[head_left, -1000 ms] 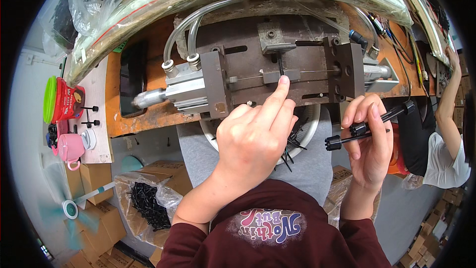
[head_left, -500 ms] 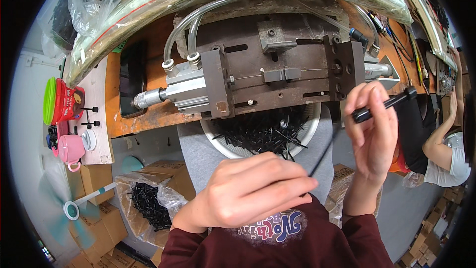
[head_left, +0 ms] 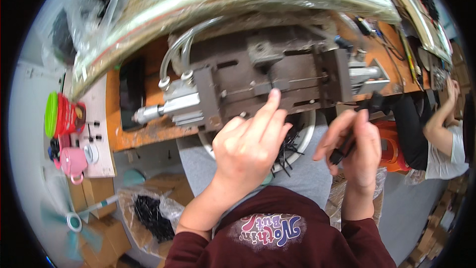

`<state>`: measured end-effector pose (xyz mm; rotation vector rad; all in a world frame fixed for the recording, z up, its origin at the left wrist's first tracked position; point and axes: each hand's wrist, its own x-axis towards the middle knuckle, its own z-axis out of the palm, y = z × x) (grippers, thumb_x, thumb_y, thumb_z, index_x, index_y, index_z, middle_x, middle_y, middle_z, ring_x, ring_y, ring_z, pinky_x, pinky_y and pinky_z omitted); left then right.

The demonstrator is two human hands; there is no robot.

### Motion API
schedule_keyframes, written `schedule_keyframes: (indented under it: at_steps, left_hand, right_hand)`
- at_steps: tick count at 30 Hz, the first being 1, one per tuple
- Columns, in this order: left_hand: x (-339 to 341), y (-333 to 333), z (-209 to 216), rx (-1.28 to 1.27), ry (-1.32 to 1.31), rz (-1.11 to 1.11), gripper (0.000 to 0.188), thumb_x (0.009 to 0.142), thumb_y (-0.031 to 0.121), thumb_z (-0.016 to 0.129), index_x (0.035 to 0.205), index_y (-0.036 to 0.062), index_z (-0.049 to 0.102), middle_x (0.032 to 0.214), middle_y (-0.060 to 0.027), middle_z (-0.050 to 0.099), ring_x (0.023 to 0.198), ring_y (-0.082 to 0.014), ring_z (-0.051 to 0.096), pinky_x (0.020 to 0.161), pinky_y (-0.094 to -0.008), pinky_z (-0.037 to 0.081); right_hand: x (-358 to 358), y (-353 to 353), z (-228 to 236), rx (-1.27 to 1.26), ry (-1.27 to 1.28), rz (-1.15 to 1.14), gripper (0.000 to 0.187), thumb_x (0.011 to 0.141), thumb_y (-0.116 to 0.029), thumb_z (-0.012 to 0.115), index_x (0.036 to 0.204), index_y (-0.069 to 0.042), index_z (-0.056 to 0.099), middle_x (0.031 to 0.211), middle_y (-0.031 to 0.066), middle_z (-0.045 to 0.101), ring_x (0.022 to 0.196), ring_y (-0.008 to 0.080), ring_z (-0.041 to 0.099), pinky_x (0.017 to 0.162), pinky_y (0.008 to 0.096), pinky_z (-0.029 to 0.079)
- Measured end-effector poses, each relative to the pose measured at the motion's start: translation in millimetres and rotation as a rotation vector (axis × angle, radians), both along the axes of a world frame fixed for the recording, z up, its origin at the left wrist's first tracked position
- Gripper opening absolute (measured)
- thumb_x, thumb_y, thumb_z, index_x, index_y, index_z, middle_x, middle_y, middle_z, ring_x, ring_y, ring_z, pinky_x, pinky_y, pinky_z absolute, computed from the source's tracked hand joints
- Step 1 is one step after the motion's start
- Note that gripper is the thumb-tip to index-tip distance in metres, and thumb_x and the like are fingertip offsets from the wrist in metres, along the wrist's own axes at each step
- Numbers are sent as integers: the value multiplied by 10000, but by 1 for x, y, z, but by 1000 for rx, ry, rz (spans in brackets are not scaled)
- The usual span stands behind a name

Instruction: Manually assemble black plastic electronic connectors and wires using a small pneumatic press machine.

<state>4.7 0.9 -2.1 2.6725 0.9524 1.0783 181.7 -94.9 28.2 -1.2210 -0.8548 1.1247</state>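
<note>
My left hand [head_left: 248,144] reaches to the metal fixture [head_left: 233,74], its index fingertip at the small centre block [head_left: 263,88]. A thin black rod [head_left: 270,75] runs from that fingertip toward the upper bracket [head_left: 263,52]; the rest of it seems hidden under my closed fingers, and motion blurs it. My right hand [head_left: 354,149], right of the fixture, is curled around black rods with thick ends [head_left: 338,157]. Another dark thick end [head_left: 377,101] sticks up beyond its fingertips. How many rods it holds cannot be made out.
A white tub [head_left: 302,154] of black rods sits on my lap below the fixture. Clear hoses [head_left: 171,54] and a silver cylinder [head_left: 148,114] flank it. At left stand a pink cup [head_left: 72,161], a red tub [head_left: 62,114] and a fan [head_left: 74,222]. Another person [head_left: 444,139] sits at right.
My left hand has moved up and away from my chest to the centre block with the thin rod. My right hand has dropped lower and turned. The view has shifted slightly.
</note>
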Motion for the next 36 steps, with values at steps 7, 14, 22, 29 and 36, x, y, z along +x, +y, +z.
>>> schedule_keyframes:
  at_steps: [7,14,22,29,36]
  left_hand:
    - [2,-4,5,-67,-4,-13,329,698,137,881,975,35,736,1181,-94,734,546,-136,598,548,-252,492]
    - [-4,-43,31,-252,-191,-424,466,666,98,906,1097,35,738,1040,-113,723,721,-191,693,597,-287,556]
    - [-16,-64,39,-189,-180,-321,367,695,-56,825,1047,6,740,928,-78,632,784,-168,632,687,-269,526]
    - [-35,-51,32,-193,-313,-269,279,836,-105,712,1102,-21,703,1161,-109,607,915,-152,651,711,-228,580]
    - [-34,-47,35,-229,-331,-232,242,872,-116,658,1107,-65,681,1373,-161,579,952,-176,696,774,-265,611]
  right_hand:
    - [0,0,-2,63,-43,69,379,1095,-301,451,868,-44,611,781,-8,581,730,60,494,674,247,403]
    - [-8,-2,-23,98,340,182,319,1079,-374,490,915,-113,575,674,-72,447,553,14,373,477,192,283]
    - [-16,-9,-17,126,241,207,463,1101,-436,380,1066,-31,602,618,-41,459,468,44,375,442,206,334]
    - [-18,-11,-25,269,283,-24,400,1081,-456,444,895,-111,521,597,-89,341,462,19,311,419,209,242]
    - [-20,-20,-18,391,426,28,372,1095,-390,436,876,-92,475,655,-60,349,489,46,311,446,208,258]
